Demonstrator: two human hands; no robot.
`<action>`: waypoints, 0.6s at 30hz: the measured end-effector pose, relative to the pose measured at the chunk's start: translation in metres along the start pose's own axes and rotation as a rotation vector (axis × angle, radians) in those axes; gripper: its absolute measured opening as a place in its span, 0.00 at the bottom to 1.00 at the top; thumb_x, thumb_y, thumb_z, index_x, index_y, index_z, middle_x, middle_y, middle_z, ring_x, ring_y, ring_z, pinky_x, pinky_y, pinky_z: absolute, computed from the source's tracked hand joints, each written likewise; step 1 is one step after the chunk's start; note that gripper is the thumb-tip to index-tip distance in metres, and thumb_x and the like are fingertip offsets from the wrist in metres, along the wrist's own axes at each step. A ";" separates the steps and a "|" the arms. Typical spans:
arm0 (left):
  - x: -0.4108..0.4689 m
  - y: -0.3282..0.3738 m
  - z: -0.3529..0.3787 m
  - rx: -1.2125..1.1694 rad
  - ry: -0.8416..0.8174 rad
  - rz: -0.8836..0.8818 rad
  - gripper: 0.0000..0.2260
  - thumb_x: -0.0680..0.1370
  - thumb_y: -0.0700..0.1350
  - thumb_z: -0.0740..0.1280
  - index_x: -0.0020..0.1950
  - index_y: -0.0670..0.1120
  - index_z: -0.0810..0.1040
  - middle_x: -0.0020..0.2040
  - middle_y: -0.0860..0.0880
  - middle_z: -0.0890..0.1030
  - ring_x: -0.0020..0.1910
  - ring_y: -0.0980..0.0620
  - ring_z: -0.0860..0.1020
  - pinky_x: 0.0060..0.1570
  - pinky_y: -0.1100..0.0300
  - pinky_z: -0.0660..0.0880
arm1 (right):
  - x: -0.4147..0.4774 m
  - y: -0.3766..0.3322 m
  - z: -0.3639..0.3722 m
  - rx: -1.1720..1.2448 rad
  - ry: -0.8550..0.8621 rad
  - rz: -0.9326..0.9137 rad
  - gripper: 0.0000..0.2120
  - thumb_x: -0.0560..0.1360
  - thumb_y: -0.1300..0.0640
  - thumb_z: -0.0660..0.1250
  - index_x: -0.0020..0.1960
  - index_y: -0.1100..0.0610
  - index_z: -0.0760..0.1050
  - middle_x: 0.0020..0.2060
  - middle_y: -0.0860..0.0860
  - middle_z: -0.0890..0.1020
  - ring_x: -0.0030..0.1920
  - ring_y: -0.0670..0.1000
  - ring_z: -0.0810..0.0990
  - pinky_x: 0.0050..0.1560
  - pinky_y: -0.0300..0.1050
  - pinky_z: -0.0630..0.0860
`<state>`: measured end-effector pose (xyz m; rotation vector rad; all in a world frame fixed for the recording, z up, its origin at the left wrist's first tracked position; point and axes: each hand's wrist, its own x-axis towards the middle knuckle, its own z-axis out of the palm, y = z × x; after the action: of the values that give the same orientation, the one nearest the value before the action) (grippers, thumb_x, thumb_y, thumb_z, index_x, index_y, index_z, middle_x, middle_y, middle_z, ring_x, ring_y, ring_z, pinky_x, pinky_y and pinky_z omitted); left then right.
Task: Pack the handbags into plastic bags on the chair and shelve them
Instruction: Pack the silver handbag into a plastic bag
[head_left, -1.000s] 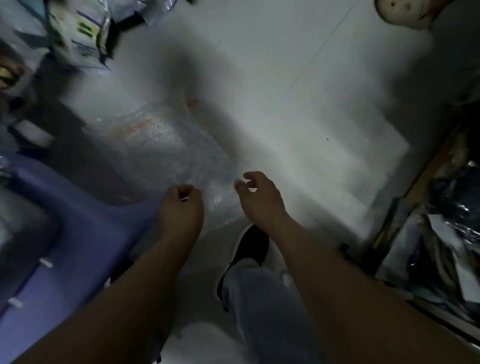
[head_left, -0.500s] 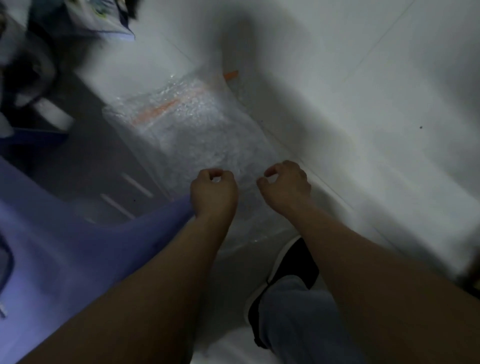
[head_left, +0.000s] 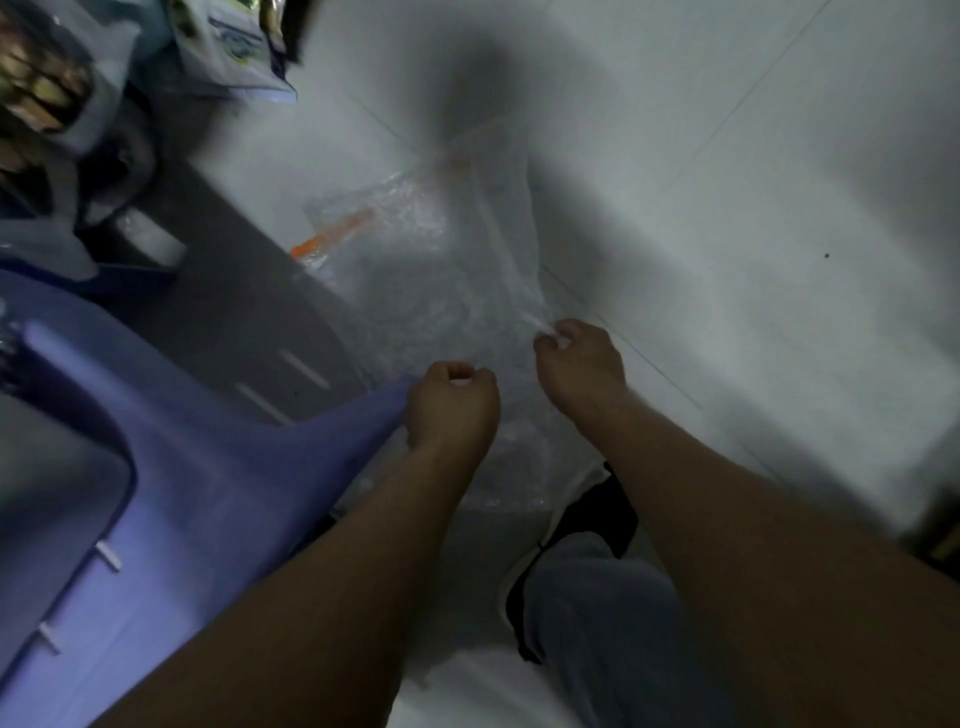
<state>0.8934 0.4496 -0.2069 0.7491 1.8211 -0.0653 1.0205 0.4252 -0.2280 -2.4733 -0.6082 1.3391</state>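
Observation:
A clear bubble-wrap plastic bag (head_left: 441, 270) with an orange strip near its far end hangs out over the white floor. My left hand (head_left: 451, 402) has its fingers curled on the bag's near edge, right beside the tip of the purple plastic chair (head_left: 171, 499). My right hand (head_left: 579, 358) pinches the bag's right edge a little farther out. No handbag shows clearly in this dim, blurred view.
The white tiled floor (head_left: 727, 208) spreads to the right. Packaged goods in plastic (head_left: 228, 47) and a dark bagged item (head_left: 36, 93) sit at the top left. My jeans leg and black shoe (head_left: 587, 525) stand below the bag.
My right hand has moved farther out along the bag's right edge. The bag's far end has lifted and folded, and the view has shifted.

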 end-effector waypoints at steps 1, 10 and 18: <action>-0.004 0.000 -0.003 -0.006 0.001 -0.006 0.04 0.77 0.49 0.67 0.51 0.52 0.76 0.46 0.47 0.80 0.46 0.44 0.80 0.52 0.48 0.81 | -0.006 -0.002 -0.004 0.011 0.011 -0.004 0.11 0.79 0.53 0.61 0.51 0.57 0.80 0.47 0.53 0.82 0.48 0.55 0.81 0.47 0.43 0.74; -0.060 0.017 -0.033 -0.028 0.029 -0.008 0.11 0.78 0.57 0.66 0.52 0.50 0.75 0.53 0.45 0.80 0.56 0.40 0.78 0.61 0.45 0.76 | -0.085 -0.042 -0.047 0.517 0.176 0.259 0.12 0.74 0.52 0.62 0.34 0.56 0.71 0.27 0.49 0.73 0.30 0.51 0.71 0.35 0.46 0.67; -0.145 0.102 -0.118 -0.348 -0.077 0.053 0.48 0.66 0.80 0.59 0.77 0.51 0.63 0.72 0.47 0.72 0.65 0.44 0.75 0.64 0.47 0.72 | -0.178 -0.122 -0.092 1.171 -0.471 0.289 0.28 0.77 0.45 0.52 0.28 0.57 0.79 0.55 0.62 0.84 0.51 0.60 0.80 0.56 0.52 0.73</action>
<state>0.8746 0.5109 -0.0041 0.5396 1.6794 0.2485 0.9821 0.4446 0.0027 -1.3162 0.4193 1.6893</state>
